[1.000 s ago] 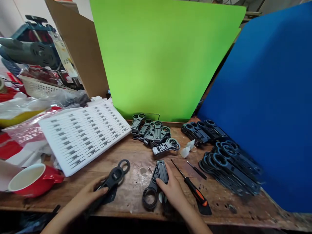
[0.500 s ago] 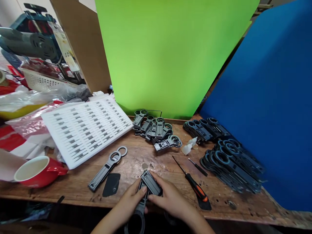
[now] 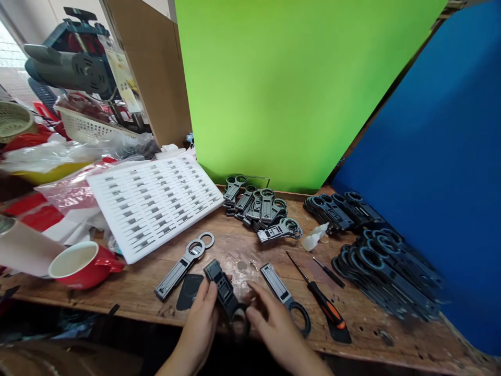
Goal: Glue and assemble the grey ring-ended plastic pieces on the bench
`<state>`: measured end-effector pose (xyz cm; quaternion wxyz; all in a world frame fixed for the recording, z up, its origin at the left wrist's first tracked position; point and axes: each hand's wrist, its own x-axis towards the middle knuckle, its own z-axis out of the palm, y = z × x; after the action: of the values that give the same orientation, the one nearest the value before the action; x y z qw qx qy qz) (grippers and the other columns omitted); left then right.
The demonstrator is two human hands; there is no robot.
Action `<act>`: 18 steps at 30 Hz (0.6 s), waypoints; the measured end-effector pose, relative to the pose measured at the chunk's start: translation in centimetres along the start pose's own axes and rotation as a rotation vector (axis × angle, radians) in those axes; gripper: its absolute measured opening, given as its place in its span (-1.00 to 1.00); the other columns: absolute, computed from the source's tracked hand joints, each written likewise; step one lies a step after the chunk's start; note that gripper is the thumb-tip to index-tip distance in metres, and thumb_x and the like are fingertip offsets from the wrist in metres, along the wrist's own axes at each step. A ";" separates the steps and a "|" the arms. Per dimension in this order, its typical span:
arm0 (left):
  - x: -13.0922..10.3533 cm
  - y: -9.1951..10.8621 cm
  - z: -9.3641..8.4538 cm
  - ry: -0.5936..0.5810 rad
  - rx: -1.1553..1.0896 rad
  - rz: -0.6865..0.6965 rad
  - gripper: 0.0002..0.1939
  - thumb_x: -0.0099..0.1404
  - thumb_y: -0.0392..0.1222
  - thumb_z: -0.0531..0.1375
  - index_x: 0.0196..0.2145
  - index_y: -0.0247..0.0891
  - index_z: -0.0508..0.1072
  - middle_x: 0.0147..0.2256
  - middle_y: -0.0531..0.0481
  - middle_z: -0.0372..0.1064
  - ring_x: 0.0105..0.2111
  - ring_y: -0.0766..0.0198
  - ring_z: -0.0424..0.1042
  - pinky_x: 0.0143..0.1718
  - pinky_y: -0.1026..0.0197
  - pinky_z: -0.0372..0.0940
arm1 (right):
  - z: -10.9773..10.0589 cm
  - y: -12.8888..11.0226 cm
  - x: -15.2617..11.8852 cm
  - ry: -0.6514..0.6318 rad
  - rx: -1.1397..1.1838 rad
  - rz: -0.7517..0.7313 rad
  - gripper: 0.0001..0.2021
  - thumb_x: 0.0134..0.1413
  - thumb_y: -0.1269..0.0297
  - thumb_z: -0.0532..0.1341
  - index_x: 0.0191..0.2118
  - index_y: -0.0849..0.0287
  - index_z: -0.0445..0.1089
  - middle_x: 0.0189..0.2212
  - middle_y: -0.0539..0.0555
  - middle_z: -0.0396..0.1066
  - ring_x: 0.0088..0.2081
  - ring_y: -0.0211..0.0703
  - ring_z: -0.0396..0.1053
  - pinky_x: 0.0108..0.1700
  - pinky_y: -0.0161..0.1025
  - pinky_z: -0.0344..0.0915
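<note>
My left hand (image 3: 203,313) is closed around a dark ring-ended plastic part (image 3: 224,288), tilted above the table's front edge, its recessed face showing. The ring end points toward me and is blurred. Beside that ring is my right hand (image 3: 272,321), thumb and index finger apart; whether the thumb touches the ring I cannot tell. A similar grey ring-ended part (image 3: 276,282) lies on the table just beyond and right of my right hand. Left of my hands lie another grey part with two rings (image 3: 178,271) and a black pad (image 3: 189,292).
Piles of ring-ended parts (image 3: 256,204) stand at the back and dark stacks (image 3: 385,269) at the right. An orange-black screwdriver (image 3: 326,304), a smaller screwdriver (image 3: 329,272) and a small translucent bottle (image 3: 313,238) lie nearby. At left are a white slotted tray (image 3: 156,201) and red mug (image 3: 84,269).
Two ring-ended parts were together in my hands; one now lies on the table to the right. My right hand has let go of it, and my left hand holds the other, raised.
</note>
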<state>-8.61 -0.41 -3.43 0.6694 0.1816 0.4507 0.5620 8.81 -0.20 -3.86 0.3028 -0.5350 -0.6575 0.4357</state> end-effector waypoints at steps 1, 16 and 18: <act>-0.3 0.0 0.1 -0.022 -0.043 0.025 -0.43 0.09 0.08 0.25 0.05 -0.11 0.33 -0.02 -0.07 0.40 0.02 0.10 0.31 0.04 0.11 0.15 | 1.0 -0.2 0.0 -0.045 0.173 0.045 -0.52 0.09 -0.01 0.12 0.08 0.12 0.26 -0.18 0.14 0.41 -0.18 -0.08 0.37 -0.11 -0.16 0.27; -2.8 0.6 0.5 -0.158 -0.071 -0.459 -0.64 0.29 -0.05 0.08 -0.28 -0.42 0.51 -0.37 -0.16 0.50 -0.50 0.36 0.42 -0.45 0.35 0.32 | -1.5 -5.9 4.5 0.087 -0.284 -0.453 -0.81 0.14 0.31 0.13 -0.14 0.12 0.41 -0.13 0.13 0.35 -0.09 -0.09 0.26 -0.03 -0.10 0.20; -2.4 0.7 0.7 -0.055 -0.135 -0.440 -0.65 0.29 -0.06 0.08 -0.30 -0.42 0.51 -0.41 -0.13 0.50 -0.54 0.38 0.40 -0.48 0.36 0.30 | -0.5 -5.6 3.8 0.200 -0.295 -0.491 -0.79 0.19 0.35 0.07 -0.12 0.13 0.40 -0.17 0.14 0.36 -0.11 -0.10 0.27 -0.06 -0.09 0.23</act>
<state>-8.42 -2.21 -1.57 0.7985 0.0491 0.4225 0.4261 5.80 3.36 1.14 0.3813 -0.4386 -0.7902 0.1945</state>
